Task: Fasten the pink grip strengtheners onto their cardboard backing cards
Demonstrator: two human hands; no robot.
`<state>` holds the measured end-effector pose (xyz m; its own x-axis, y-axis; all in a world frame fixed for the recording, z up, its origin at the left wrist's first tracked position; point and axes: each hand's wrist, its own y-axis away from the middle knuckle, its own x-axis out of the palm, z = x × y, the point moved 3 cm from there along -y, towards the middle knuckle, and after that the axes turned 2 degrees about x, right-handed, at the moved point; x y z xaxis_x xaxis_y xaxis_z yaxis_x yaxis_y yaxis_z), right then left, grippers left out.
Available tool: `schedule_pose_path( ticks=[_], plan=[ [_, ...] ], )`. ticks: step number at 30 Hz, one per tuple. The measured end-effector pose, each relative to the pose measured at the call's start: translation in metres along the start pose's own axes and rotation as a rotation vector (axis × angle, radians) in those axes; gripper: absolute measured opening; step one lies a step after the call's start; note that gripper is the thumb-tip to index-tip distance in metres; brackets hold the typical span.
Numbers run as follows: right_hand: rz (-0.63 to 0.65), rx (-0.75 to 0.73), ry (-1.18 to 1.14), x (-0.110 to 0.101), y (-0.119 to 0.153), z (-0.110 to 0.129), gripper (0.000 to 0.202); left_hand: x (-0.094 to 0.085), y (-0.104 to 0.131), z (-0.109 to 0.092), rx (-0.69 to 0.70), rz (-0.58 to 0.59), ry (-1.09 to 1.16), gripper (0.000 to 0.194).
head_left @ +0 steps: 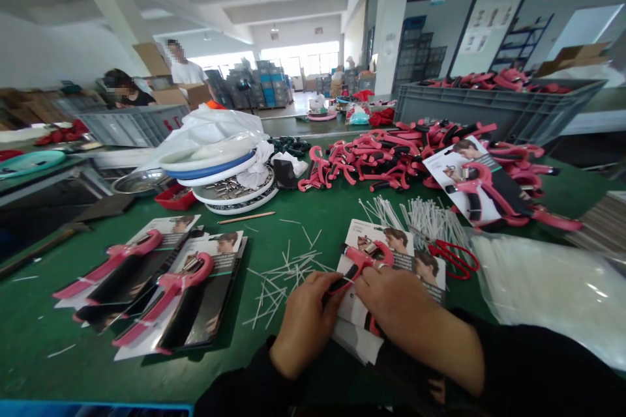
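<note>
Both my hands are at a pink and black plier-like tool [362, 259] lying on a printed card [353, 303]. My left hand [308, 319] has its fingers closed round the tool's black part, at the card's left edge. My right hand [396, 296] is closed over the tool, its fingertips pressed together near a white tie [348, 279]; the lower handle is partly hidden beneath it. More printed cards lie under and behind this one. Loose white ties [288, 280] are scattered left of the card. Red-handled scissors [454, 257] rest to the right.
Carded tools [183, 300] lie in stacks at the left. A heap of pink tools [381, 156] and a grey crate [489, 111] stand behind. Stacked round trays [229, 189] are at back left, a plastic bag [548, 293] at right. Two people are in the left background.
</note>
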<state>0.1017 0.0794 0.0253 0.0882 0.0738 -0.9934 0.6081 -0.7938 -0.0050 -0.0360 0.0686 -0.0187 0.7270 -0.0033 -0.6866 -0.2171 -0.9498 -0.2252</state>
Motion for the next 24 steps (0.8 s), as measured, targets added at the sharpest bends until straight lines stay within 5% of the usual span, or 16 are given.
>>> schedule_pose_path(
  ticks=[4, 10, 16, 22, 24],
  plan=[
    [0.005, 0.001, 0.015, 0.009, 0.012, -0.012, 0.018, 0.007, 0.002, -0.006, 0.007, -0.018, 0.035, 0.026],
    [-0.034, -0.359, -0.063, 0.018, 0.037, -0.007, 0.013, 0.019, 0.003, -0.018, -0.035, 0.054, -0.058, 0.027],
    [0.043, -0.364, -0.153, 0.018, 0.042, -0.030, 0.014, 0.015, 0.000, -0.018, -0.016, 0.124, -0.165, 0.022],
    [-0.051, -0.362, -0.234, 0.023, 0.046, -0.037, 0.017, 0.017, -0.001, -0.031, 0.323, 0.056, -0.162, 0.037],
    [-0.105, -0.347, -0.258, 0.026, 0.049, -0.036, 0.021, 0.020, -0.002, -0.036, 0.434, 0.056, -0.132, 0.024]
  ],
)
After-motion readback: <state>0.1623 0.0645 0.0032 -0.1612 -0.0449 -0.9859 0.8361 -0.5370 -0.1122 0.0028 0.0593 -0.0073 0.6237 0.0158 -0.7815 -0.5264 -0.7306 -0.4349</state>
